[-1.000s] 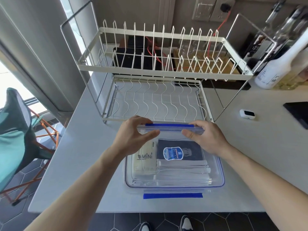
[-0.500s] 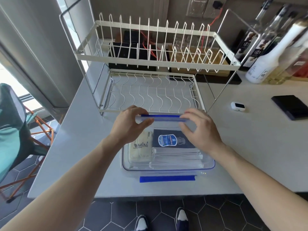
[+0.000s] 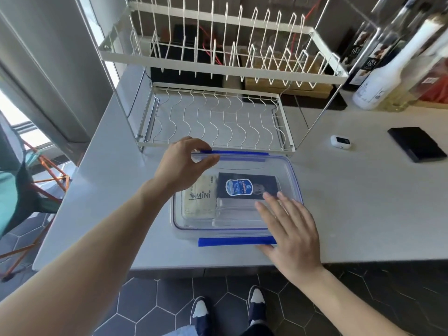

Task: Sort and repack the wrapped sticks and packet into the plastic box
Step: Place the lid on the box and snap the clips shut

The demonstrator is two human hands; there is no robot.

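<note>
A clear plastic box [image 3: 297, 187] with its clear lid on sits near the counter's front edge. Through the lid I see a cream packet marked MINI [image 3: 198, 202] on the left, a dark packet with a blue label [image 3: 244, 187] at the back, and clear wrapped sticks [image 3: 234, 214] in front of it. My left hand [image 3: 184, 166] pinches the left end of the far blue latch [image 3: 242, 154]. My right hand [image 3: 289, 229] lies flat with spread fingers on the lid's front right corner, over the end of the front blue latch [image 3: 230, 241].
A white two-tier wire dish rack [image 3: 218, 117] stands just behind the box. Bottles [image 3: 388, 76] line the back right. A small white device [image 3: 340, 141] and a flat black object [image 3: 415, 144] lie to the right. A teal chair [image 3: 14, 202] stands off the counter's left.
My right hand has left the far latch and come down flat on the lid's front right corner. My left hand stays pinched on the far latch.
</note>
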